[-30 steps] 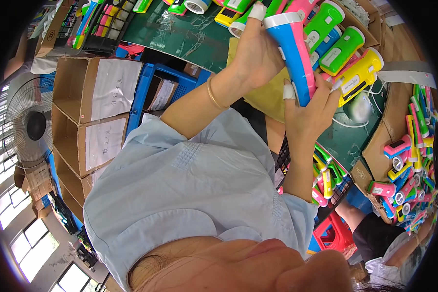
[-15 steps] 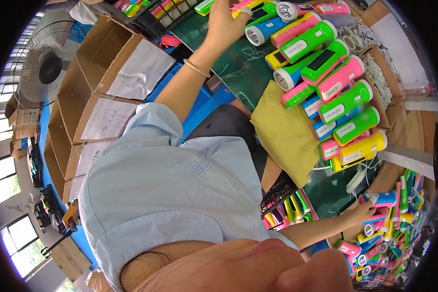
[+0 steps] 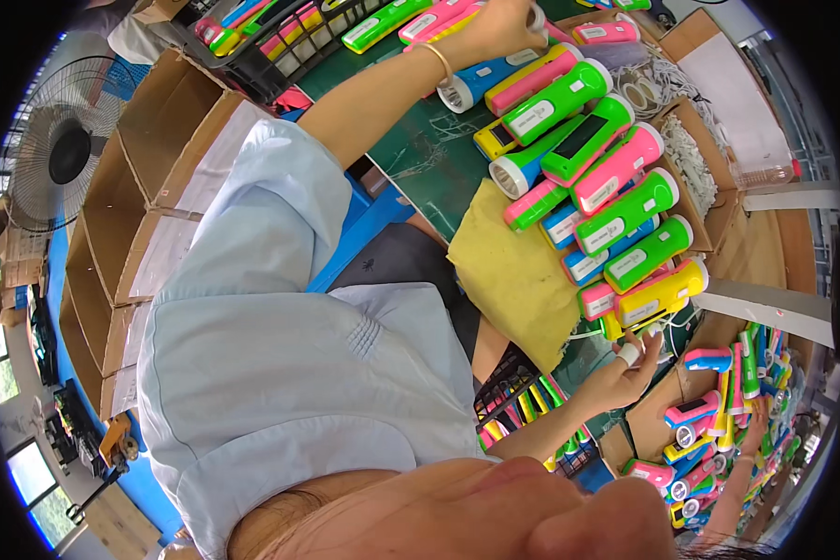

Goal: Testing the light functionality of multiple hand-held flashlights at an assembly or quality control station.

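My left hand [image 3: 499, 30], with a bangle on its wrist, reaches to the top of the view and is closed on a flashlight whose pale head [image 3: 535, 17] shows past the fingers. Several coloured flashlights [image 3: 560, 98] lie in an overlapping row on the green table beside it. My right hand [image 3: 625, 373] is low by the near end of that row, close to a yellow flashlight [image 3: 663, 294]. White covers wrap its fingertips. Its fingers curl at a white cable plug [image 3: 656, 331], largely hidden by them.
A yellow cloth [image 3: 513, 271] lies along the table edge. Black baskets of flashlights [image 3: 294, 42] stand beyond my left arm. At lower right another person's hand [image 3: 754, 429] reaches into a heap of flashlights [image 3: 700, 457]. An open carton [image 3: 691, 159] holds white parts. Divided cardboard bins [image 3: 149, 149] stand left.
My left hand has moved right along the table to another flashlight. My right hand has left the blue flashlight at the heap and come to the white cable. Another person's arm has entered at lower right.
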`<state>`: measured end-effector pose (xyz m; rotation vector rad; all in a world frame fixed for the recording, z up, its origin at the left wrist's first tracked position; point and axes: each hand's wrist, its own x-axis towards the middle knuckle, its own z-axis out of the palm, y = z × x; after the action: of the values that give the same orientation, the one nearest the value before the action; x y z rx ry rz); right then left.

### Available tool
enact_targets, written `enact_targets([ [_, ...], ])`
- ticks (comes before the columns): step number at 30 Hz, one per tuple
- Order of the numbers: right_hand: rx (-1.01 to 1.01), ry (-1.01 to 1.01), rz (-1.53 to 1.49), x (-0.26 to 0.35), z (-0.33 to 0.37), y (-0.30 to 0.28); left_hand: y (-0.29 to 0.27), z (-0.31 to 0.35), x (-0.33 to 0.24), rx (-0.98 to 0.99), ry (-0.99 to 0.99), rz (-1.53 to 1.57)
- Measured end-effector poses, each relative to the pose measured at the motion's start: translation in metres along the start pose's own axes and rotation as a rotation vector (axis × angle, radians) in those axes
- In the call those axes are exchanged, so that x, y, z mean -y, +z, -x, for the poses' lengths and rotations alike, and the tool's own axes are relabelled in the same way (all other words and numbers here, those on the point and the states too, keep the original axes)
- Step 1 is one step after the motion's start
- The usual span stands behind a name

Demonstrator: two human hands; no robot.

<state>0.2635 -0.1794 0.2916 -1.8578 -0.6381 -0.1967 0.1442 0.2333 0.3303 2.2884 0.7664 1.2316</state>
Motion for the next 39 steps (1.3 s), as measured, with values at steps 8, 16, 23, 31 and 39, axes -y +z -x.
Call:
enact_targets([
  [8,0.137,-0.022,-0.194,0.027,0.003,0.005,-0.049,0.015,-0.092,-0.226,0.397,0.523],
  [16,0.468,-0.126,-0.599,0.076,-0.004,0.026,-0.012,0.121,-0.188,0.214,0.682,0.31],
  [23,0.489,-0.179,-0.765,0.061,-0.007,0.011,-0.03,0.126,-0.169,0.522,0.499,-0.024],
  [31,0.417,-0.132,-0.432,0.049,-0.018,0.007,-0.037,0.15,-0.146,0.713,0.369,0.471],
  [39,0.631,0.041,-0.204,0.066,-0.008,0.014,-0.013,0.194,-0.153,1.488,-0.157,0.958],
])
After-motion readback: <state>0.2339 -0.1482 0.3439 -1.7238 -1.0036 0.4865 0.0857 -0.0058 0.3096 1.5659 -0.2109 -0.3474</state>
